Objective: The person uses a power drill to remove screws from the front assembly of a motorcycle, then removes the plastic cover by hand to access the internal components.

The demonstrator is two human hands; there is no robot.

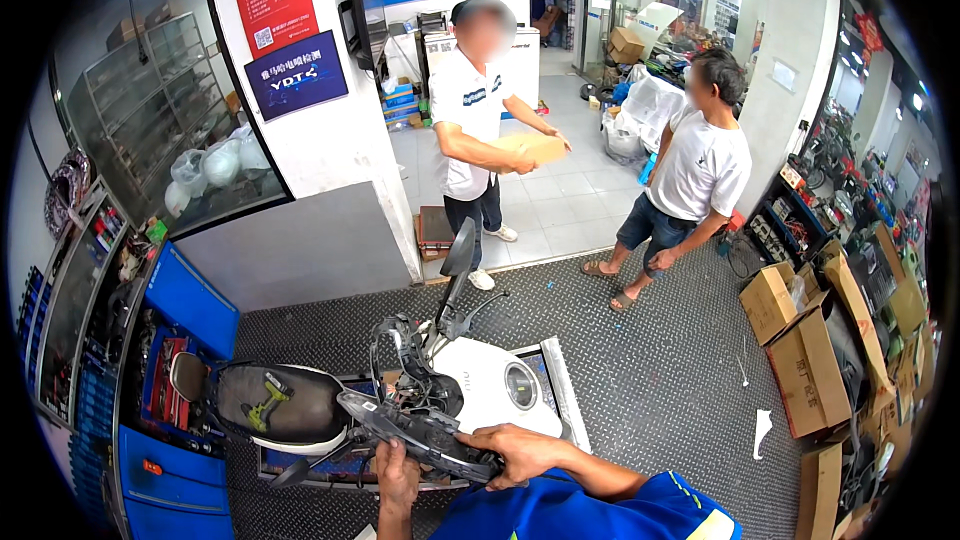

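A black molded plastic scooter part (432,437) is held low in front of me, against the near side of a white scooter (480,372). My left hand (397,472) grips its lower left edge, thumb up. My right hand (515,452) closes over its right end, fingers bent round the edge. Whether the part is joined to the scooter, I cannot tell. The handlebar area beyond it has its black frame and wiring (405,360) exposed, with a mirror (459,248) standing above. A yellow-green cordless drill (268,402) lies on the dark seat (285,405).
Two people stand beyond the scooter; one (470,110) holds a flat cardboard box (535,148), the other (695,165) faces them. Blue tool cabinets (180,475) line the left. Cardboard boxes (808,370) pile up at right. A white strip (763,434) lies on the textured floor (670,370).
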